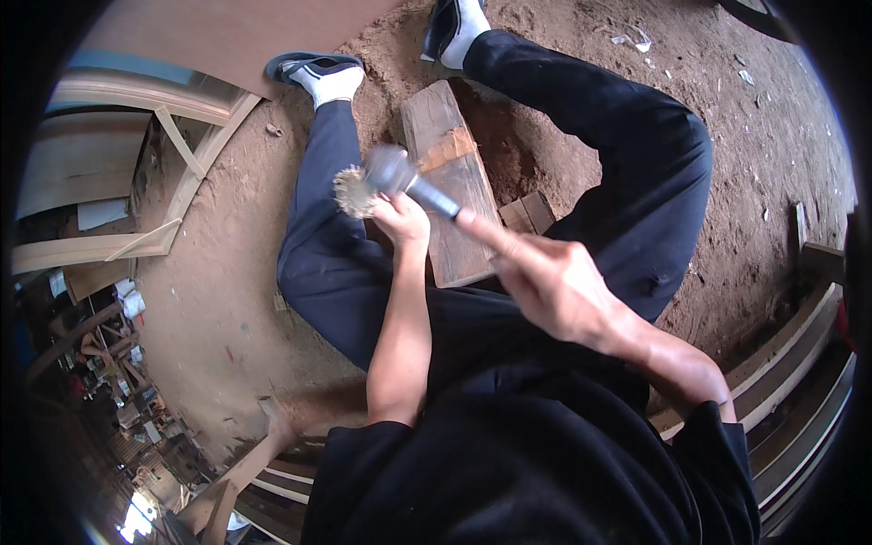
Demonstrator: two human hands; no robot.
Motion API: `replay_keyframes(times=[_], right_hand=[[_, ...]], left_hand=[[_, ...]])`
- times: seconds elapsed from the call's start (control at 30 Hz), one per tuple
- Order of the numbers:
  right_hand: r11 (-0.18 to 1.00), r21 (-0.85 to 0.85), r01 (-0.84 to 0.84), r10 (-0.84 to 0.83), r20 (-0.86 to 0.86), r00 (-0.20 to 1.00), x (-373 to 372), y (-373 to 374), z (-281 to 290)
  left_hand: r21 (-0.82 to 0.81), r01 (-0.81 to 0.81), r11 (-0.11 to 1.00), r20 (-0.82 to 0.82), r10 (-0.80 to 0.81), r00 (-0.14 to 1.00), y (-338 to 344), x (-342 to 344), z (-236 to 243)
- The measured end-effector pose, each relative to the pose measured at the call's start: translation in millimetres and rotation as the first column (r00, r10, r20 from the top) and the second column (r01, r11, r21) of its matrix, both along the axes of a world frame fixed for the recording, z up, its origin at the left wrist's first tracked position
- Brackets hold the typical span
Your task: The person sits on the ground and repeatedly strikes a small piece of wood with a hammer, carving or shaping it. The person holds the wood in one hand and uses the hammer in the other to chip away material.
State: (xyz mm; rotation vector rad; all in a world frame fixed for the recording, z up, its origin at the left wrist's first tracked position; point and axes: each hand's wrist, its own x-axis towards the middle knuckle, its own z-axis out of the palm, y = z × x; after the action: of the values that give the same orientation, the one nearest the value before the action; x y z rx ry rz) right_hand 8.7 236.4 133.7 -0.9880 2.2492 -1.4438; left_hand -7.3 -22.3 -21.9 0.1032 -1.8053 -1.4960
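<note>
In my left hand (400,222) is a round, pale, spiky-rimmed object (352,192), too blurred to name surely. My right hand (559,286) grips a hammer-like tool (431,195) by its dark handle; the grey head is motion-blurred and overlaps the round object, so I cannot tell whether they touch. Beneath both hands, between my legs, a weathered wooden board (454,254) lies at a slant, with a brownish patch across its upper part. A small wood block (531,211) sits beside the board's right edge.
My legs (654,182) are bent around the board on the dirt ground. A pale wooden frame (177,232) and large panel (209,27) stand at upper left. Stacked timber (786,359) is at lower right, more (272,490) at lower left, and cluttered scrap (136,381) lies along the left.
</note>
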Motion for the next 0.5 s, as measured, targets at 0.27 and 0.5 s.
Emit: replay_keyframes(times=[0.27, 0.5], right_hand=[[0.921, -0.011, 0.389, -0.325, 0.528, 0.785, -61.8, -7.1, -63.8], [0.915, -0.031, 0.401, -0.233, 0.771, 0.593, -63.7, -7.4, -82.6]], left_hand=[[0.060, -0.208, 0.976, -0.063, 0.212, 0.975, -51.8, -20.7, 47.3], [0.042, -0.157, 0.987, 0.075, 0.153, 0.985, -42.5, -1.3, 55.5]])
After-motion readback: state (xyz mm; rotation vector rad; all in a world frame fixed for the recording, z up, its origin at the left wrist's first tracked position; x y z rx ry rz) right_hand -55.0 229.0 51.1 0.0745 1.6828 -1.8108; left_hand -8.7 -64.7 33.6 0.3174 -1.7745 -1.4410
